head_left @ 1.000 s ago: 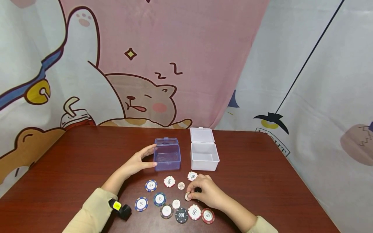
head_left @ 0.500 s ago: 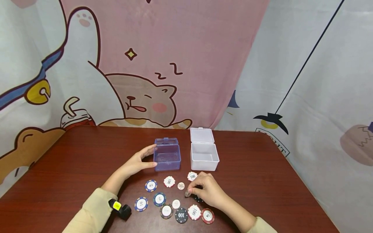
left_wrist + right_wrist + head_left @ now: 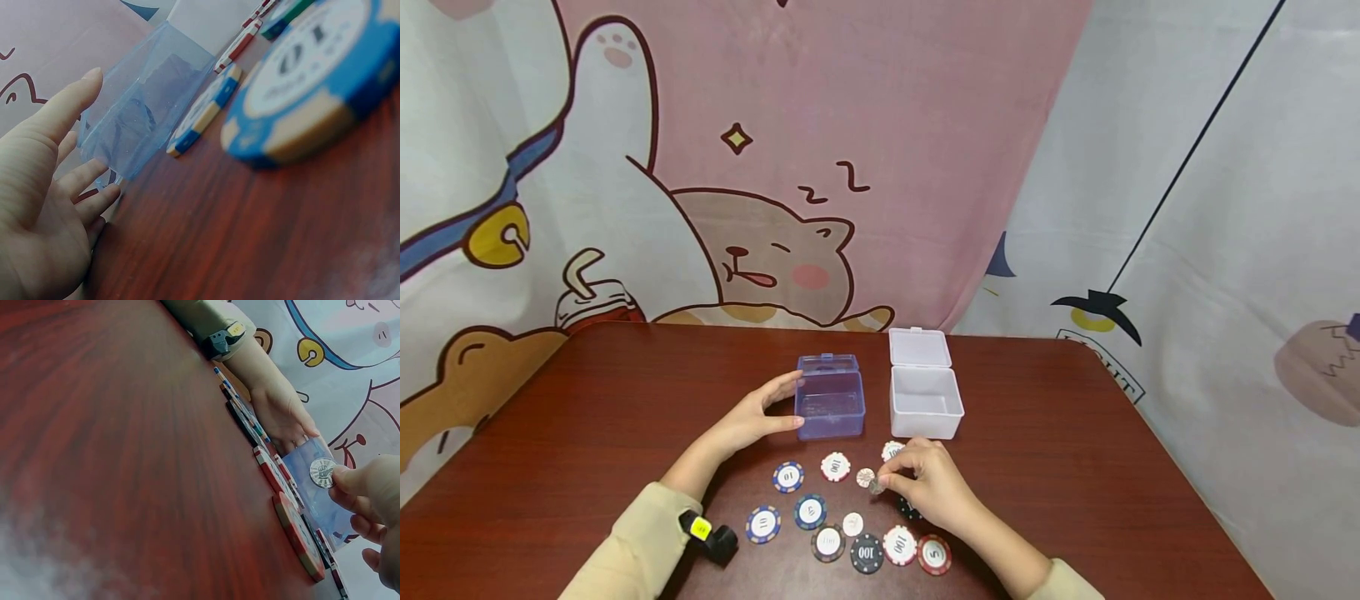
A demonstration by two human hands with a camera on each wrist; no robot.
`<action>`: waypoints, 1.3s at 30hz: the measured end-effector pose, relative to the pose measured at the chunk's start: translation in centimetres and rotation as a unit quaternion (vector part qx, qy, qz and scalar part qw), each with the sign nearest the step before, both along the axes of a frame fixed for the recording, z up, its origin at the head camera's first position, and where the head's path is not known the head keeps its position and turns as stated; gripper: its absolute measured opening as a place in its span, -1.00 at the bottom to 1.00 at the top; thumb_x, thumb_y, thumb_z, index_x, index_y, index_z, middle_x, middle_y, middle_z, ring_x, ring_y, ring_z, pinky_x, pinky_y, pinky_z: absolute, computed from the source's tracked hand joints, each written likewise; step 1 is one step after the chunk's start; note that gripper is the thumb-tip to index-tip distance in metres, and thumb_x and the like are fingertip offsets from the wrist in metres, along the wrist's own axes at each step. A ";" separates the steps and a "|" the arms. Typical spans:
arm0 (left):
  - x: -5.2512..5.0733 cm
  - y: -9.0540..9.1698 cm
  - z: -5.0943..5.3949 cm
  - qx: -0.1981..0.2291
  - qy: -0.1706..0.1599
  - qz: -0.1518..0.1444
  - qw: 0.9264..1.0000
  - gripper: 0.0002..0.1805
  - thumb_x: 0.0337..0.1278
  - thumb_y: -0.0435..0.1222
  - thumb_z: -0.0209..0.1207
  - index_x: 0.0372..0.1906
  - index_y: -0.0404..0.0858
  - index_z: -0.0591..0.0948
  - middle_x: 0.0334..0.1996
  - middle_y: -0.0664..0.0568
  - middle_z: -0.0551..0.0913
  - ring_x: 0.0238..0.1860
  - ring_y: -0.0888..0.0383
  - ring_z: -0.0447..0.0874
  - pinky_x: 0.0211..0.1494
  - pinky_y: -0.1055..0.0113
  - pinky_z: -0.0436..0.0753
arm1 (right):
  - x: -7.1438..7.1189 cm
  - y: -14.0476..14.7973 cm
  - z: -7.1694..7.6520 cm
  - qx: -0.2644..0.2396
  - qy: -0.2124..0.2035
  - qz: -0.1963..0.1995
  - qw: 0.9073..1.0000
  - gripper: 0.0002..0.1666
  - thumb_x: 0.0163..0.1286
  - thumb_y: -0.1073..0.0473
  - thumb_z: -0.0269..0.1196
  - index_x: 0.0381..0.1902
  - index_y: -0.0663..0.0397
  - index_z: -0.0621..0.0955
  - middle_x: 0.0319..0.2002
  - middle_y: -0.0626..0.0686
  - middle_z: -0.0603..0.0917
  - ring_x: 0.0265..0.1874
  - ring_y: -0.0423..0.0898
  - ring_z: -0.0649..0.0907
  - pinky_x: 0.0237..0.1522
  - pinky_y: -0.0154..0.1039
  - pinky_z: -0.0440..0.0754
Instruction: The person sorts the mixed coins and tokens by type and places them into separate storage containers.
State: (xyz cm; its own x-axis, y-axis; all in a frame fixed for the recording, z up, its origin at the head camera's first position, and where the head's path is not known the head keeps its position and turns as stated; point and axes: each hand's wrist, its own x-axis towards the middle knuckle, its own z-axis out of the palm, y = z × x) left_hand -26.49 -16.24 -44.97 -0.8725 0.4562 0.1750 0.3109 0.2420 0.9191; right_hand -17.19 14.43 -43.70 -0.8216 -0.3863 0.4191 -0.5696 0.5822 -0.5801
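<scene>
My right hand (image 3: 928, 483) pinches a small silver coin (image 3: 322, 472) by its edge between thumb and finger, raised off the table. Below it on the table lies another coin (image 3: 865, 477), and a third coin (image 3: 852, 524) sits nearer the front. The left hand (image 3: 752, 423) rests against the left side of a clear blue plastic box (image 3: 831, 415), its thumb and fingers spread and fairly straight. That box has its lid up and nothing visible inside. To its right stands a white plastic box (image 3: 927, 414), lid also up. Part of a white 100 chip (image 3: 892, 451) is hidden behind my right hand.
Several poker chips lie spread before the boxes: a blue 10 chip (image 3: 763, 524), a black 100 chip (image 3: 867, 553), a red 5 chip (image 3: 934, 554) and others. A printed curtain (image 3: 925, 167) hangs behind the brown table (image 3: 1060, 467).
The right hand has tilted the coin up off the table and carried it slightly away from me, towards the other coin. My left hand stays at the blue box.
</scene>
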 end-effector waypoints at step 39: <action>0.2 0.0 0.1 -0.007 -0.009 0.007 1.000 -0.16 0.08 -0.22 0.34 0.44 -0.18 0.21 0.35 -0.19 0.31 0.34 -0.18 0.21 0.32 -0.20 0.07 | -2.0 -2.9 4.0 -0.102 0.029 -0.069 0.992 -0.89 0.02 0.27 0.47 -0.53 -0.08 0.77 -0.52 -0.27 0.64 -0.39 -0.15 0.55 -0.27 -0.15 0.42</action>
State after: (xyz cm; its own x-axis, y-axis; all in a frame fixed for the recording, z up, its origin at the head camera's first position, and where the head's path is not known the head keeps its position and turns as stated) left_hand -26.34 -16.22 -44.85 -0.8817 0.4464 0.1527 0.2904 0.2584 0.9213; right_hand -19.22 11.52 -39.71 -0.8332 -0.1735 0.5251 -0.5282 0.5310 -0.6626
